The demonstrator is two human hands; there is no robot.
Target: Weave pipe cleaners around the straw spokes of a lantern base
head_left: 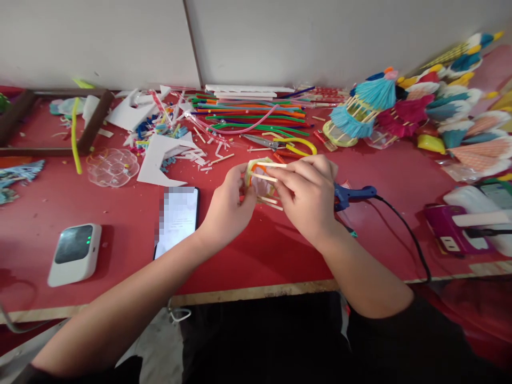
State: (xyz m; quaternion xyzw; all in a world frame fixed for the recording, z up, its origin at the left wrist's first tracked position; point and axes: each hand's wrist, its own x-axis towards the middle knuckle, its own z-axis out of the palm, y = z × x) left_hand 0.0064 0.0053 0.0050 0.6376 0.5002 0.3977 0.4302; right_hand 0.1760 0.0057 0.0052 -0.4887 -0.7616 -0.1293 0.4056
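My left hand (228,205) grips a small round base (262,185) by its rim, tilted on its side with its face toward my right. Pale wooden sticks (264,177) stand out from this base, and orange strips show inside it. The fingertips of my right hand (310,197) are closed on the outer part of a stick; my fingers hide its end. Just right of that hand lies a blue glue gun (356,194), partly hidden behind it. Scissors with yellow handles (298,145) rest beyond both hands.
A phone (182,213) and a white device (76,253) lie at left. Pipe cleaners (248,114), white foam pieces (158,160) and scraps spread along the back. Finished blue-roofed models (362,106) stand at back right. The glue gun's cord runs to the table's front edge near a purple power strip (456,229).
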